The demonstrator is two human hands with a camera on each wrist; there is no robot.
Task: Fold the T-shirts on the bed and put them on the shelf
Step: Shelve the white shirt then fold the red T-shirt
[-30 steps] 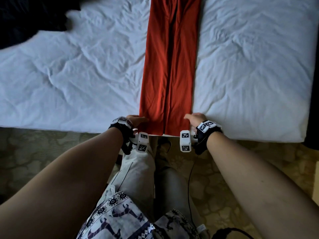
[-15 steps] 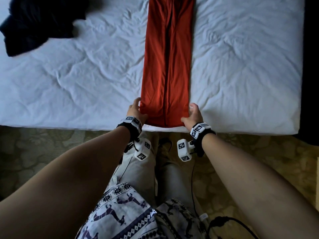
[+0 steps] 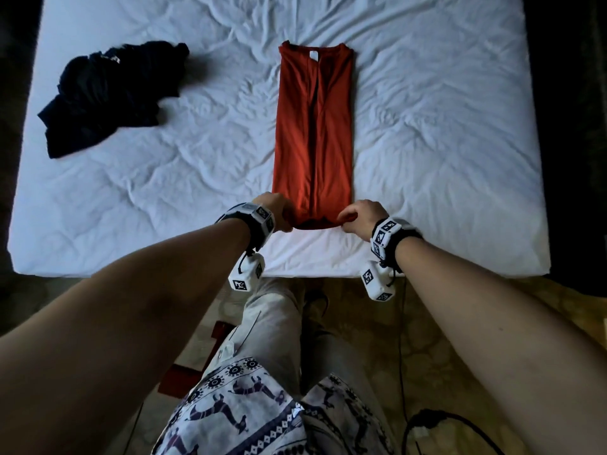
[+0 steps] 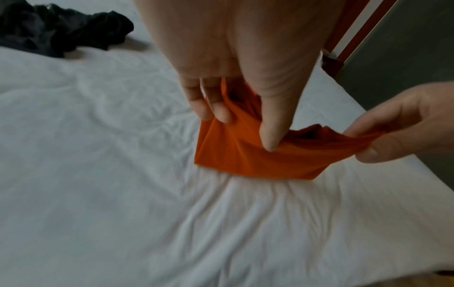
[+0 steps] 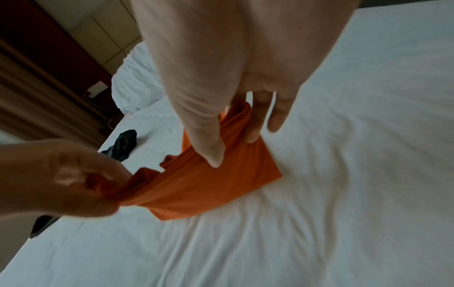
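red t-shirt (image 3: pixel 313 136) lies on the bed (image 3: pixel 427 126) as a long narrow strip, sides already folded in, collar at the far end, hem near the bed's front edge. left hand (image 3: pixel 279 210) pinches the near-left hem corner, thumb on top, fingers curled under. right hand (image 3: pixel 361 215) pinches the near-right corner the same way. hem is lifted just off the sheet between them, rest still flat. step in hand looks like the lengthwise fold: carry hem up toward collar. to do it well, keep both corners level and taut, lift all layers together so the tucked sides don't slip out, lay hem square on the collar edge. crumpled black t-shirt (image 3: pixel 108 93) sits far left, not yet folded. shelf not in view.
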